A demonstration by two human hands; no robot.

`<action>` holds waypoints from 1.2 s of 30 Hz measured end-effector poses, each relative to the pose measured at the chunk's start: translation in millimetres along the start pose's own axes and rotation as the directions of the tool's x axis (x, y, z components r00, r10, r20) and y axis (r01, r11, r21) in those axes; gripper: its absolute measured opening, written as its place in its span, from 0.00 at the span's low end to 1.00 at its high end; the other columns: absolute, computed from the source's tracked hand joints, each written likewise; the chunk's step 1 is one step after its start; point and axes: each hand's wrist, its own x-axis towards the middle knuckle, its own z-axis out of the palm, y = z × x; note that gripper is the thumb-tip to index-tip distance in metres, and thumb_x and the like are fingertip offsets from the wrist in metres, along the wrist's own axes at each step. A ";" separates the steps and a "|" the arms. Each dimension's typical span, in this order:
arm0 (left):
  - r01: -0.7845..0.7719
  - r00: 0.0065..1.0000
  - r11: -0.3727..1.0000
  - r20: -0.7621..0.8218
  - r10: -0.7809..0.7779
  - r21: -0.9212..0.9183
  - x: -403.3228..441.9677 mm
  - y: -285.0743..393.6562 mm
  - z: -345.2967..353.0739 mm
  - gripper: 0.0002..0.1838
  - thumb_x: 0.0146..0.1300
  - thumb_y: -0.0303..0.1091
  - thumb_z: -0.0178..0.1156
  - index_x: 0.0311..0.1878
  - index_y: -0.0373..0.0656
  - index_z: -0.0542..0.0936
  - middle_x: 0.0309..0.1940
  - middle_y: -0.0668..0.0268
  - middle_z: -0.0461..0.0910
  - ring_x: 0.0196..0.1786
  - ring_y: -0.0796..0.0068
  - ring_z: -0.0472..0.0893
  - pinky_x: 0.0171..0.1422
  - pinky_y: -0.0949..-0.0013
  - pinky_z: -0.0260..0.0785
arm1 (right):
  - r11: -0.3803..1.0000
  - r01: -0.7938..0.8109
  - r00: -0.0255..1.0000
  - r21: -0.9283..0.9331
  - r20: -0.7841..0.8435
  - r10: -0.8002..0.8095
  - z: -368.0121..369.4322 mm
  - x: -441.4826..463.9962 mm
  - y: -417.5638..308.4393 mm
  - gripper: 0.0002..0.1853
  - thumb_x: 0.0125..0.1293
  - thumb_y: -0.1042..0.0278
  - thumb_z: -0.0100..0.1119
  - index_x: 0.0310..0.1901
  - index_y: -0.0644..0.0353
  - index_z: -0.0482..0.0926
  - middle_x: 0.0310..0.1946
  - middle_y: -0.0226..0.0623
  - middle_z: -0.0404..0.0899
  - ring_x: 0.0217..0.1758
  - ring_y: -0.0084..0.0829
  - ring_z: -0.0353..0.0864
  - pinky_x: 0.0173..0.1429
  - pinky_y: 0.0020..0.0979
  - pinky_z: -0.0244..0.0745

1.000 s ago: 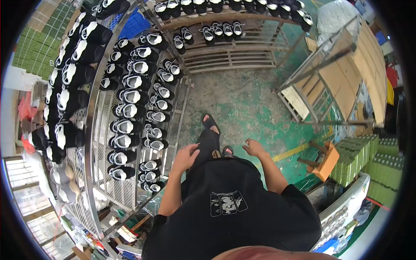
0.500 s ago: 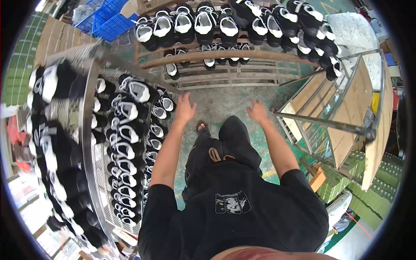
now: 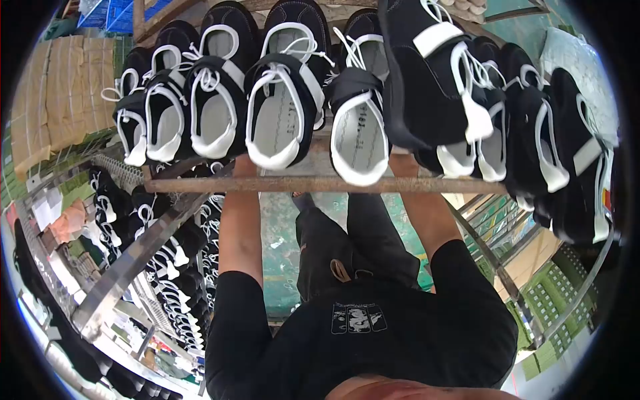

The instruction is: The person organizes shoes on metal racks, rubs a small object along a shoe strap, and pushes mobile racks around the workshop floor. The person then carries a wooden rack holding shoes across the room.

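Several black shoes with white trim (image 3: 280, 113) stand in a row on the top of a rack, close in front of me. One black shoe (image 3: 433, 80) lies tilted on top of others right of the middle. Both my forearms reach under the rack's rusty front bar (image 3: 320, 183). Shoes and the bar hide my left hand, beneath the left part of the row. Hidden too are the fingers of my right hand, below the tilted shoe. Whether either hand holds anything cannot be seen.
At the left stands a metal rack (image 3: 127, 267) with many more black shoes. Brown wrapped bundles (image 3: 67, 93) and blue crates (image 3: 127, 13) are at the upper left. A filled translucent bag (image 3: 580, 80) is at the upper right, green stacks (image 3: 557, 287) at the lower right.
The shoe rack ahead is now much closer and larger in view. My hands, visible and apart before, have passed beneath its front bar. The left rack has shifted lower in view.
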 end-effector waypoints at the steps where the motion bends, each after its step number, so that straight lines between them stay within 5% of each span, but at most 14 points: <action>1: 0.003 1.000 1.000 0.015 -0.003 0.002 0.1 1.6 0.5 0.30 0.58 0.51 0.64 0.64 0.52 0.76 0.64 0.48 0.73 0.66 0.36 0.70 0.71 0.41 0.57 | 1.000 0.006 1.000 0.001 0.003 -0.006 1.0 4.3 1.7 0.28 0.63 0.56 0.63 0.64 0.55 0.75 0.65 0.55 0.70 0.70 0.57 0.67 0.70 0.53 0.64; 18: 0.040 0.965 0.999 0.258 -0.036 -0.009 -16.0 67.2 3.7 0.20 0.56 0.51 0.65 0.49 0.54 0.86 0.51 0.60 0.84 0.57 0.54 0.81 0.58 0.49 0.71 | 0.967 0.241 0.956 0.076 0.152 -0.250 -2.6 8.4 -9.7 0.29 0.64 0.48 0.65 0.59 0.63 0.78 0.56 0.55 0.79 0.62 0.55 0.76 0.62 0.47 0.70; 26: 0.015 0.824 0.991 0.563 0.062 -0.131 -37.5 111.4 -41.4 0.16 0.56 0.52 0.66 0.41 0.55 0.90 0.45 0.65 0.89 0.53 0.62 0.86 0.52 0.53 0.78 | 0.943 0.319 0.886 0.091 0.324 -0.332 -14.8 10.3 -12.7 0.31 0.65 0.44 0.65 0.56 0.66 0.80 0.51 0.55 0.83 0.59 0.54 0.80 0.58 0.44 0.73; 27: -0.142 0.877 0.980 0.441 0.190 -0.140 -60.4 108.4 2.9 0.17 0.56 0.52 0.68 0.38 0.50 0.90 0.33 0.60 0.88 0.40 0.57 0.88 0.40 0.52 0.78 | 0.943 0.307 0.869 0.130 0.367 -0.333 -19.1 4.8 -13.5 0.32 0.65 0.43 0.66 0.56 0.67 0.80 0.51 0.55 0.83 0.58 0.54 0.81 0.58 0.44 0.74; 28: -0.109 0.947 0.970 0.272 0.168 -0.219 -91.4 116.9 -33.9 0.20 0.55 0.57 0.68 0.38 0.51 0.89 0.36 0.60 0.88 0.42 0.56 0.87 0.43 0.50 0.77 | 0.946 0.276 0.850 0.170 0.416 -0.323 -26.9 -5.4 -16.0 0.32 0.65 0.43 0.66 0.55 0.67 0.80 0.50 0.55 0.84 0.58 0.54 0.81 0.57 0.44 0.74; 29: -0.045 0.920 0.958 0.361 0.150 -0.284 -118.3 124.6 -71.2 0.22 0.55 0.60 0.68 0.40 0.51 0.89 0.37 0.59 0.88 0.43 0.55 0.87 0.44 0.50 0.77 | 0.953 0.227 0.817 0.200 0.494 -0.298 -38.0 -18.1 -17.7 0.32 0.65 0.42 0.66 0.55 0.68 0.81 0.50 0.55 0.84 0.57 0.54 0.82 0.57 0.43 0.74; 30: 0.018 0.886 0.938 0.440 0.145 -0.347 -141.0 128.4 -100.5 0.24 0.55 0.62 0.67 0.41 0.51 0.89 0.38 0.59 0.88 0.45 0.53 0.87 0.46 0.51 0.77 | 0.905 0.347 0.855 0.246 0.312 -0.413 -34.2 -35.7 -10.4 0.33 0.64 0.41 0.66 0.53 0.69 0.81 0.47 0.59 0.84 0.56 0.60 0.81 0.56 0.46 0.74; 32: 0.128 0.840 0.907 0.531 0.116 -0.401 -193.5 129.8 -157.5 0.27 0.55 0.66 0.66 0.42 0.51 0.88 0.36 0.57 0.87 0.44 0.49 0.86 0.46 0.50 0.77 | 0.956 0.143 0.746 0.255 0.607 -0.273 -84.2 -59.5 -32.5 0.30 0.64 0.42 0.66 0.43 0.70 0.82 0.36 0.58 0.84 0.46 0.58 0.84 0.50 0.48 0.73; 36: 0.269 0.893 0.755 0.448 0.036 -0.597 -322.9 108.2 -223.2 0.30 0.57 0.67 0.63 0.42 0.48 0.88 0.34 0.53 0.86 0.42 0.47 0.84 0.43 0.49 0.74 | 0.913 0.181 0.599 0.365 0.696 -0.397 -142.6 -121.0 -79.6 0.24 0.61 0.50 0.72 0.42 0.68 0.83 0.34 0.53 0.85 0.39 0.48 0.86 0.45 0.41 0.75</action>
